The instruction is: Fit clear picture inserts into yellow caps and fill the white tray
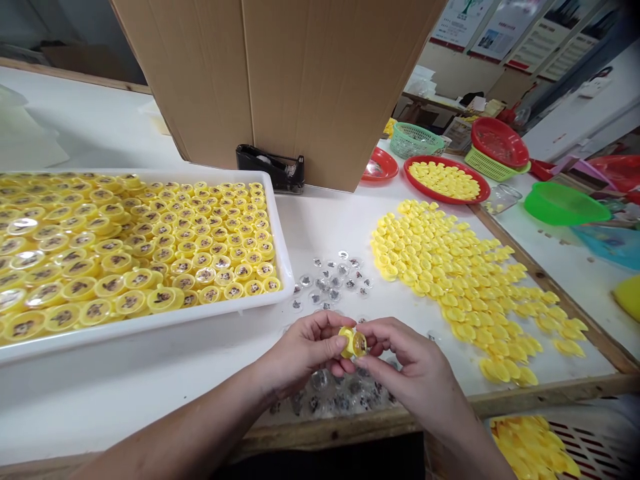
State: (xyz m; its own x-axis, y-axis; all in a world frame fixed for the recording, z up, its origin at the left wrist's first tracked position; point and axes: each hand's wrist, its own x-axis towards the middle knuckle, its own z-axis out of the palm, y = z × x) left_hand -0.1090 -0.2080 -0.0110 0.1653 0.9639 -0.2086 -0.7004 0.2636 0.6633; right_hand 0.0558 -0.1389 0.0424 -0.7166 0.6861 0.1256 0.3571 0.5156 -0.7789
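My left hand (316, 343) pinches a small round yellow plastic piece (346, 341) between thumb and fingers, above the front of the table. On its right side a clear disc with a small picture (359, 343) sits against the yellow piece, tilted. The thumb and fingertips of my right hand (400, 357) close on the edge of that disc. Beneath and beyond both hands lie loose clear discs with printed pictures (334, 280). To the right spreads a heap of plain yellow pieces (450, 267).
A white tray (283, 247) full of yellow pieces with pictured discs stands at left. Behind it are a black tape dispenser (270, 170) and a tall cardboard box (280, 80). A red plate (483, 193) holds yellow pieces; a wooden strip (560, 287) edges the table's right side.
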